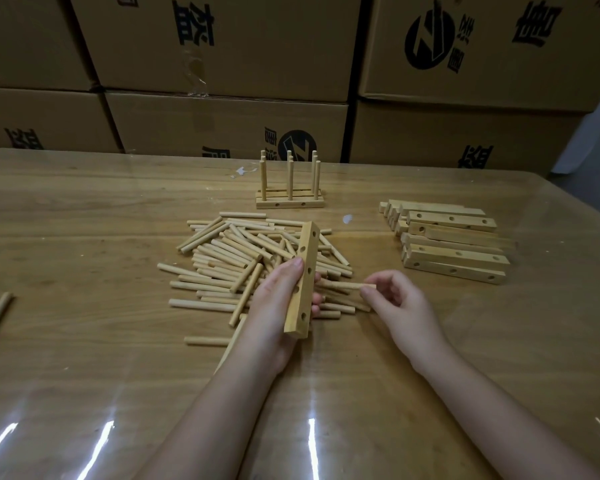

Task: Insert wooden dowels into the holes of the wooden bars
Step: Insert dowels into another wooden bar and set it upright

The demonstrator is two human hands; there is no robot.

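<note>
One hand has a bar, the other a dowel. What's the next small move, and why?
Probably the right hand should carry its pinched dowel leftward and seat the tip in a hole of the bar. The left hand holds that bar above the dowel pile, its visible holes empty and facing the dowel, which points toward it.

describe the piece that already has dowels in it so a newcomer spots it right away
Start at the wooden table, near its far edge below the stacked cardboard boxes. Beyond the loose dowel pile sits the assembled piece, a few bars side by side. Only it has dowels standing upright.
</note>
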